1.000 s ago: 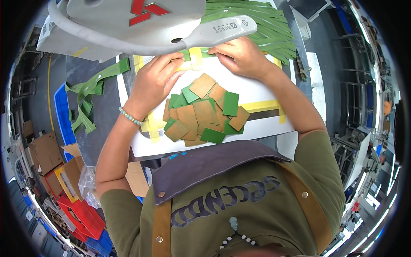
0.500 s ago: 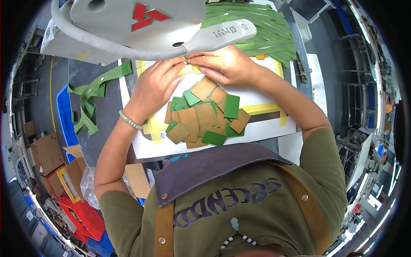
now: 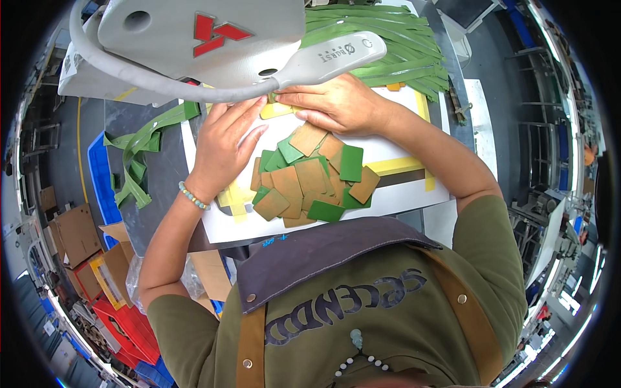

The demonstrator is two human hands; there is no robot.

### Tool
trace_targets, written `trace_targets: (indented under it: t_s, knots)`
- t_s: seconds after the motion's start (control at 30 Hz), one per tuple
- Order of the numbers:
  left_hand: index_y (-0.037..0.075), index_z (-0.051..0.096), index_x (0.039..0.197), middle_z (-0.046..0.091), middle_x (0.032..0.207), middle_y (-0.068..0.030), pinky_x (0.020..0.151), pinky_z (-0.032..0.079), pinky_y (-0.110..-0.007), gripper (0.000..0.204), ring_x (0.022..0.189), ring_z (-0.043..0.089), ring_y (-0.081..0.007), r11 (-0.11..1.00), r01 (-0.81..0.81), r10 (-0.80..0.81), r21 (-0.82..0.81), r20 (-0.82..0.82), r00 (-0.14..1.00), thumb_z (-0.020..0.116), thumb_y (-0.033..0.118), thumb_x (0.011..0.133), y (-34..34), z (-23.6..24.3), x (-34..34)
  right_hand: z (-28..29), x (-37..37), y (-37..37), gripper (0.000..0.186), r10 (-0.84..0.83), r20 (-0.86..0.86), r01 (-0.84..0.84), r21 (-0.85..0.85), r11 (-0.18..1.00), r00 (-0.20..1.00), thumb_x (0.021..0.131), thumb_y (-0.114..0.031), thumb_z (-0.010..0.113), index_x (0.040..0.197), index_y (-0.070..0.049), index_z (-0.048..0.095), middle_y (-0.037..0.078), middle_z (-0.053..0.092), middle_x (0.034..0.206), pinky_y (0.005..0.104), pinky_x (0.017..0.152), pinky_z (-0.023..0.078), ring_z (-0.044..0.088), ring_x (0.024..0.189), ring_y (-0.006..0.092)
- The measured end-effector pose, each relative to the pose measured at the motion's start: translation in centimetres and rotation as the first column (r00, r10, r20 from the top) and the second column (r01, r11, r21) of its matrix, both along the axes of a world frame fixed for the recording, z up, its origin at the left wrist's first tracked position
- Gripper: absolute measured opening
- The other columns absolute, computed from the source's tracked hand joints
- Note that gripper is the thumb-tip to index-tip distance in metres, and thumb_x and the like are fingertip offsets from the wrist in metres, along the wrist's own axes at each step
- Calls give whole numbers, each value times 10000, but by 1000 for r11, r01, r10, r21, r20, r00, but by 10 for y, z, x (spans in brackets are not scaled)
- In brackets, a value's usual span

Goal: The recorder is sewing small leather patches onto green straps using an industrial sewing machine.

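At the lower edge of a grey machine head (image 3: 162,58), my left hand (image 3: 226,139) lies with fingers stretched forward and thumb apart, holding nothing that I can see. My right hand (image 3: 339,103) has its fingertips pressed together beside a small yellowish-green piece (image 3: 272,98); what they grip is partly hidden under the machine. Just nearer to me than both hands is a loose pile of rounded rectangular leather-like pieces (image 3: 310,178), green on one side and tan on the other. They lie on a white board (image 3: 401,200) with yellow tape strips (image 3: 394,166).
A grey gooseneck with a flat white head (image 3: 333,58) hangs over my right hand. Long green strips (image 3: 381,39) are heaped at the far right, and shorter green strips (image 3: 139,149) lie at the left. A blue bin (image 3: 102,168) and cardboard boxes (image 3: 74,236) stand left of the table.
My left hand has drawn slightly back and left, its fingers straightening away from my right hand's fingertips. My right hand has shifted slightly left. The pile looks unchanged.
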State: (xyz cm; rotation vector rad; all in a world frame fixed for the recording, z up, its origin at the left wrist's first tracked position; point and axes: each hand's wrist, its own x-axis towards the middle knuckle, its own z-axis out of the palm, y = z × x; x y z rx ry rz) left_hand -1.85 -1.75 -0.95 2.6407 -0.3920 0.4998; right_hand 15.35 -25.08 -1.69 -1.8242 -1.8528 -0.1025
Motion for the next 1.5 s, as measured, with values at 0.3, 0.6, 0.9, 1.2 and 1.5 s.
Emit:
trace_targets:
  t_s: [0.3, 0.6, 0.9, 1.2, 1.5]
  knots:
    - [27, 704, 1378, 690, 1438, -90, 1017, 547, -415, 517, 1231, 631, -326, 994, 62, -63, 94, 9, 998, 808, 169, 891, -6, 3, 9, 1, -1, 0, 273, -20, -65, 21, 16, 1000, 998, 963, -207, 681, 1178, -61, 764, 74, 709, 1272, 457, 1096, 456, 608, 1240, 298]
    - [-13, 736, 1272, 735, 1334, -111, 981, 560, -408, 429, 1163, 677, -296, 969, 60, -85, 240, 98, 992, 810, 159, 886, -11, 3, 16, 2, -1, -5, 278, -84, 15, 81, 153, 985, 996, 859, -164, 766, 1131, -120, 806, 57, 727, 1238, 435, 1000, 517, 668, 1151, 289]
    - [17, 739, 1298, 726, 1380, -112, 1060, 551, -405, 389, 1229, 692, -294, 992, 111, -108, 59, -51, 993, 776, 114, 923, 5, -1, 17, 1, -2, -4, 300, -90, 45, 83, 136, 987, 995, 848, -175, 784, 1144, -132, 805, 54, 727, 1255, 430, 1015, 513, 668, 1172, 285]
    - [33, 752, 1283, 735, 1365, -94, 1032, 560, -411, 382, 1193, 700, -290, 982, 145, -146, 119, -5, 989, 789, 121, 913, 12, 0, 18, -1, -3, -4, 277, -91, 18, 87, 145, 986, 996, 851, -172, 790, 1121, -113, 800, 65, 728, 1251, 432, 999, 520, 671, 1161, 286]
    - [-13, 767, 1138, 757, 1254, -99, 982, 568, -410, 288, 1228, 678, -259, 897, 127, -202, 423, 137, 970, 793, 156, 906, -4, 3, 26, 2, -4, -2, 254, -80, 46, 72, 166, 984, 996, 858, -195, 784, 1094, -103, 809, 49, 745, 1210, 426, 1005, 519, 676, 1151, 267]
